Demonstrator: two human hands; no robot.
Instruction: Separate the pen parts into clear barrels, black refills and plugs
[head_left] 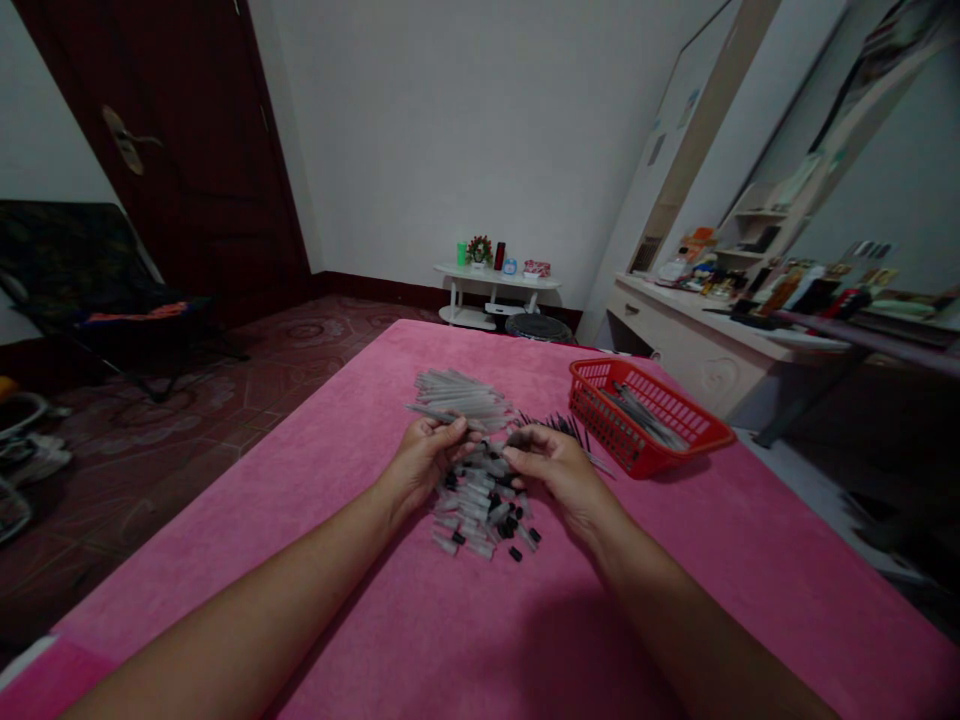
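My left hand (pixel 424 458) is closed, its fingers pinching a clear tube (pixel 442 413) that sticks out to the left. My right hand (pixel 551 465) is closed too, its fingertips pinched on a small dark part that I cannot make out. Both hands hover over a heap of short clear caps and small black pieces (pixel 484 510) on the pink cloth (pixel 675 560). Just beyond the hands lies a pile of long clear tubes (pixel 461 395), and to its right a fan of thin dark sticks (pixel 555 425).
A red plastic basket (pixel 697 440) holding several finished pens sits to the right on the pink cloth. Beyond are a white side table (pixel 495 280), a dresser with bottles (pixel 705 330), a dark door (pixel 187 150) and a folding chair (pixel 90 290).
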